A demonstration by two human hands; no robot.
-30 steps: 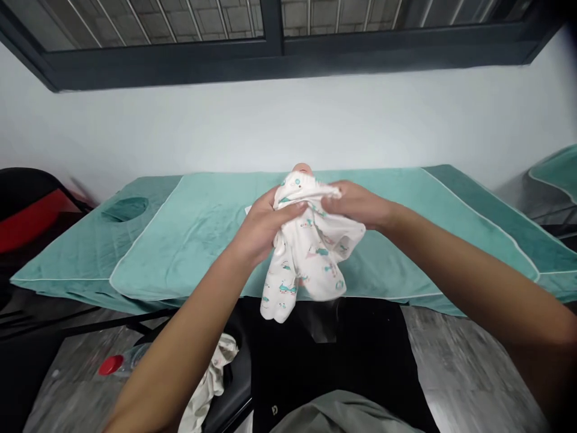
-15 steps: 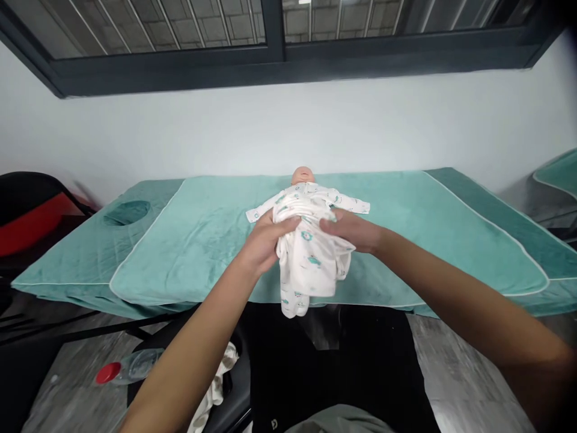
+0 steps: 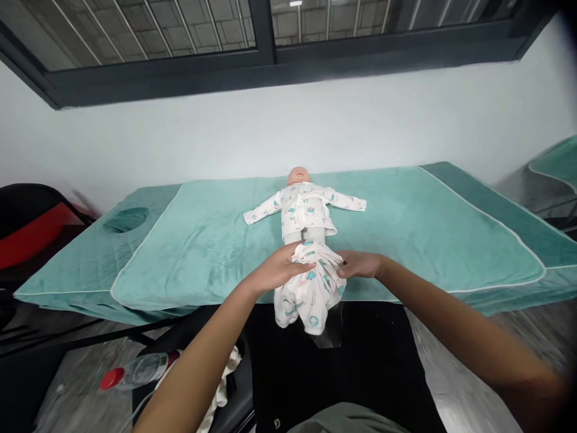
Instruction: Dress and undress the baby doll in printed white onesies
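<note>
A baby doll (image 3: 301, 204) lies on its back on the teal towel (image 3: 202, 240), head towards the wall, in a white printed top with sleeves spread. Below the top its pale legs show. My left hand (image 3: 277, 272) and my right hand (image 3: 360, 264) both pinch the bunched waist of the white printed baby trousers (image 3: 311, 291) at the doll's lower legs. The trouser legs hang down over the table's front edge.
The teal-covered massage table (image 3: 496, 240) has a face hole (image 3: 125, 219) at the left. A red-capped plastic bottle (image 3: 135, 371) lies on the floor at lower left beside a white cloth (image 3: 223, 385). A black and red chair (image 3: 27, 222) stands at far left.
Both hands have brought the trousers down from in front of the doll's chest to its legs. The doll's top and sleeves have come into full view.
</note>
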